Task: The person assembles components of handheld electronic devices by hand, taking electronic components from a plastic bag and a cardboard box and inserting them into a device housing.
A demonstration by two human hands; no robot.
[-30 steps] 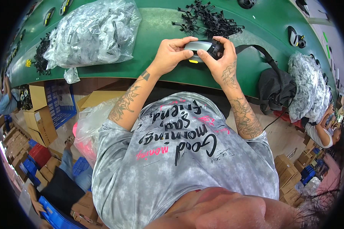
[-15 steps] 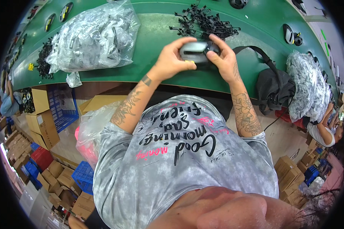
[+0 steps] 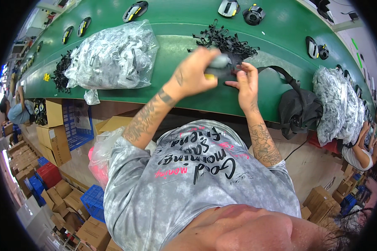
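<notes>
My left hand (image 3: 197,73) is closed around a mouse-shaped grey-and-black plastic housing (image 3: 220,62), smeared by motion. A small yellow part (image 3: 210,77) shows by my left thumb. Just right of the housing is my right hand (image 3: 248,83), its fingers bent and apart, with nothing plainly visible between them. Whether its fingertips touch the housing's dark end, I cannot tell. Right behind both hands lies a heap of small black plastic clips (image 3: 226,42), partly hidden by the housing.
A large clear bag of wrapped parts (image 3: 115,58) lies left on the green table (image 3: 171,54). More black clips (image 3: 63,73) are beyond it. At right are a black bag (image 3: 299,108) and another clear bag (image 3: 335,104). Similar housings (image 3: 229,7) line the far side.
My view has shifted, so more of the table's far side shows. My right hand has come off the housing's right side and its fingers have spread. The left keeps its hold.
</notes>
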